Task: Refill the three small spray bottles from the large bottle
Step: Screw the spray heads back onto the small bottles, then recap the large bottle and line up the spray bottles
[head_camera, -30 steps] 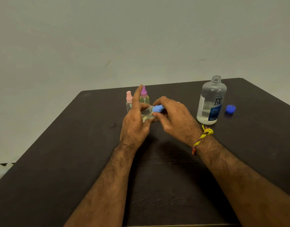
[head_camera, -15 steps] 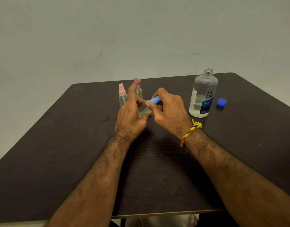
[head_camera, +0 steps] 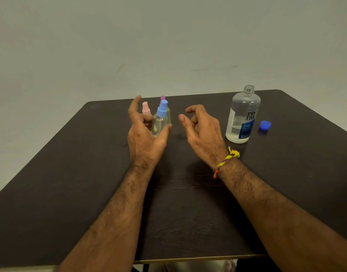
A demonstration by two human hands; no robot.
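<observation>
The blue bottle (head_camera: 160, 120) stands upright with its blue sprayer on, and the left hand (head_camera: 147, 138) cups it loosely: thumb tip at its right wall, fingers (head_camera: 136, 108) spread behind its left side, so whether the hand is gripping it or only touching it I cannot tell, though the fingers look relaxed, not clamped. The right hand (head_camera: 203, 130) hangs free at 3 o'clock from the bottle, apart from it, fingers loosely curled and holding nothing. My reading is that this is the set-down of a capped bottle; to do it well, let the base sit flat on the table (head_camera: 70, 173) before the thumb leaves, and draw the hand back toward 6 o'clock so the knuckles do not knock the 2 neighbours. The pink bottle (head_camera: 145, 109) stands at 10 o'clock, just beside it, and the purple bottle (head_camera: 162, 98) at 12 o'clock, partly hidden behind it. The large bottle (head_camera: 242, 116) stands uncapped, well apart at 3 o'clock, its cap (head_camera: 265, 125) lying just to its right; recapping it probably remains.
</observation>
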